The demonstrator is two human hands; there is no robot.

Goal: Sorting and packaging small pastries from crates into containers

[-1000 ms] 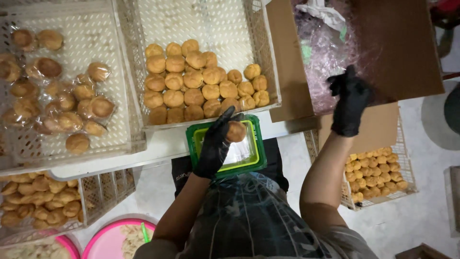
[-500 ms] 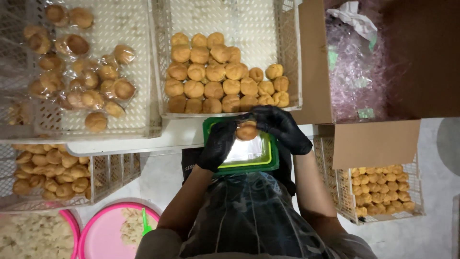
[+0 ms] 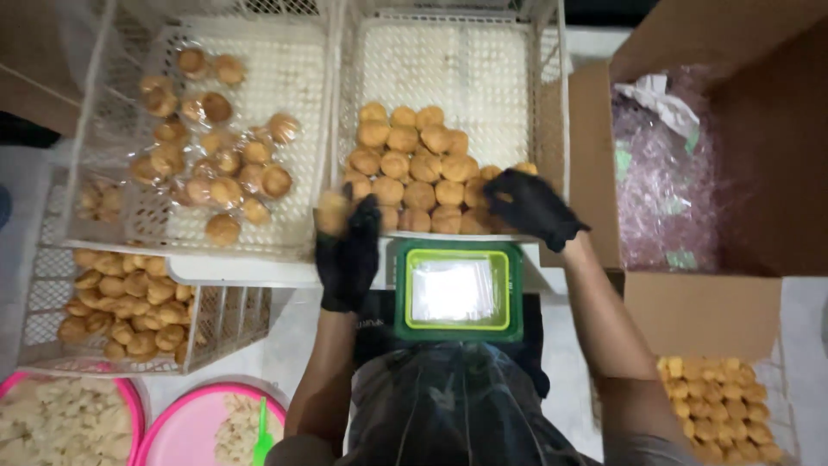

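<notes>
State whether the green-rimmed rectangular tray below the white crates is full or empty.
Empty: the green-rimmed rectangular tray shows only its bare pale surface; no bun lies on it.

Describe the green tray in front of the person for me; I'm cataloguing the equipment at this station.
The green tray is a rectangular container with a dark green outer rim and a brighter lime-green inner frame, plastic by the look of it. Its middle shows a pale, glossy, whitish surface that reflects light. It sits level, just below the white crate of unwrapped buns and directly ahead of the person's body. Neither gloved hand touches it, and nothing lies in it.
</notes>
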